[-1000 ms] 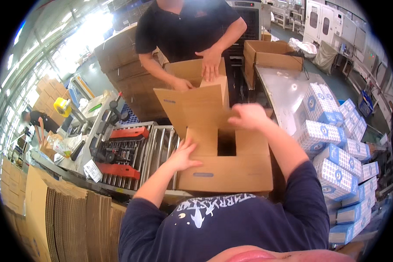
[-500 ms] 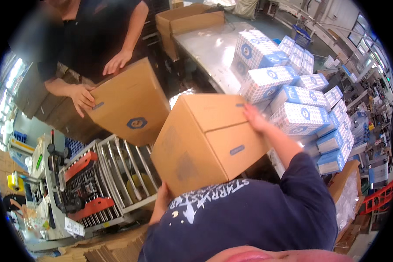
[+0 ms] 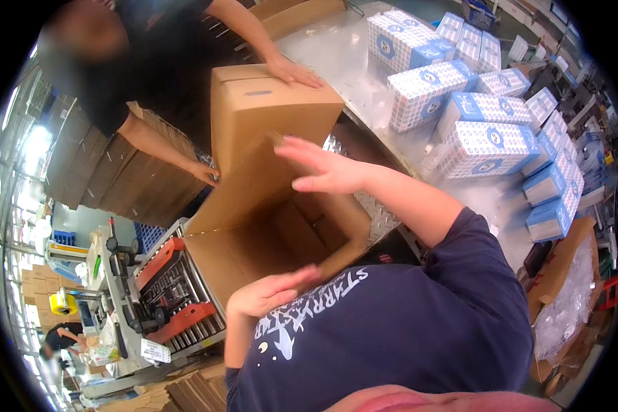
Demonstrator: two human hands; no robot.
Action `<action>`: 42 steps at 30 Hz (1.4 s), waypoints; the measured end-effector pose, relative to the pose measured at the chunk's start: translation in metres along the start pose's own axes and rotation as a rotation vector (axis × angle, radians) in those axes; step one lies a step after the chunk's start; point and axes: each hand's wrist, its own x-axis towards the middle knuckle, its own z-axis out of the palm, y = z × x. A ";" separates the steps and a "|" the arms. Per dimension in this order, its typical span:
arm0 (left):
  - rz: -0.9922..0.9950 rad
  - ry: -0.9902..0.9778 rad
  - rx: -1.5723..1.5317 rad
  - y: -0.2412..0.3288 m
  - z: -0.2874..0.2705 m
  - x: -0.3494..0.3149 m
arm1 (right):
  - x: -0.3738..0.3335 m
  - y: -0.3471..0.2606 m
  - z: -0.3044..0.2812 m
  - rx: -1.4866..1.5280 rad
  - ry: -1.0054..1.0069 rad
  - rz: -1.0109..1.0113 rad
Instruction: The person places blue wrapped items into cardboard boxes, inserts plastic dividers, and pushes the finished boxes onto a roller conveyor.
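An open cardboard carton stands in front of me on the roller conveyor. Its inside faces up and its bottom flaps show within. Over its near edge lies my left hand, fingers stretched out flat. Fingers apart, my right hand reaches over the carton's far right side, by a raised flap. Whether that palm touches the cardboard I cannot tell. Just beyond, a second carton is tilted between a co-worker's two hands, one on its top edge and one low at its left.
Several white-and-blue patterned boxes are grouped on the metal table to the right. At left is a carton-sealing machine with red guides. Stacked flat cardboard stands behind it. A carton with clear plastic sits at lower right.
My carton has turned from closed side up to open side up and is lower on the conveyor. Both my hands have shifted to its rim. The co-worker's carton has moved right and tilted.
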 end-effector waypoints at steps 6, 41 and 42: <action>-0.578 0.626 0.428 -0.156 -0.020 -0.079 | -0.063 0.106 -0.054 -0.449 0.251 0.357; -0.028 -0.136 1.037 0.059 0.011 0.465 | -0.440 0.065 -0.201 -0.146 1.171 0.783; -0.356 -0.216 0.551 0.072 0.015 0.470 | -0.454 0.072 -0.185 0.295 1.221 0.862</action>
